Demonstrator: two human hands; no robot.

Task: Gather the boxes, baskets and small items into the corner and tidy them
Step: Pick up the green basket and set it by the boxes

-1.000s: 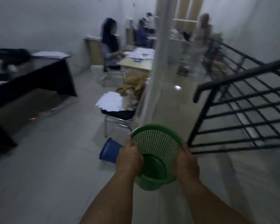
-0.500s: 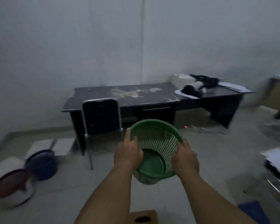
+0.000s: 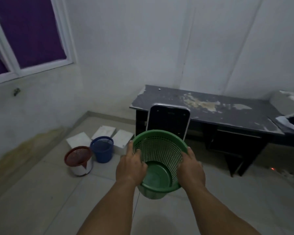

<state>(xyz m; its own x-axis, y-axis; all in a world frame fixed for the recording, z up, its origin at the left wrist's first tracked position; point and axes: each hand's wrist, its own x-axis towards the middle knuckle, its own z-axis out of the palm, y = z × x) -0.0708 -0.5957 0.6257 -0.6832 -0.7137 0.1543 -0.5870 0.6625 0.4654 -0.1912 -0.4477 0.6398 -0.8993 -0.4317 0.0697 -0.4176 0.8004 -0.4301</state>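
Turning left over the last second, I have swung my view off the stair rail and the seated people, past the table [image 3: 210, 106], and now face the corner under the window [image 3: 24, 31]. The table runs along the far wall to the right, with a chair [image 3: 168, 119] pushed against its front. Three white boxes [image 3: 105, 132] lie flat on the floor in the corner. Just in front of them stand a blue basket [image 3: 102, 151] and a red basket [image 3: 78, 155]; the red one sits in something white. The green basket [image 3: 159, 150] has come with me through the turn, carried in the air, tilted with its mouth toward me, near the others but not yet down. My left hand [image 3: 131, 167] curls its fingers over the rim on one side and my right hand [image 3: 191, 168] grips the opposite side, both wrapped firmly on it. I judge the carry nearly done: what remains is stepping closer and setting this basket beside the blue one.
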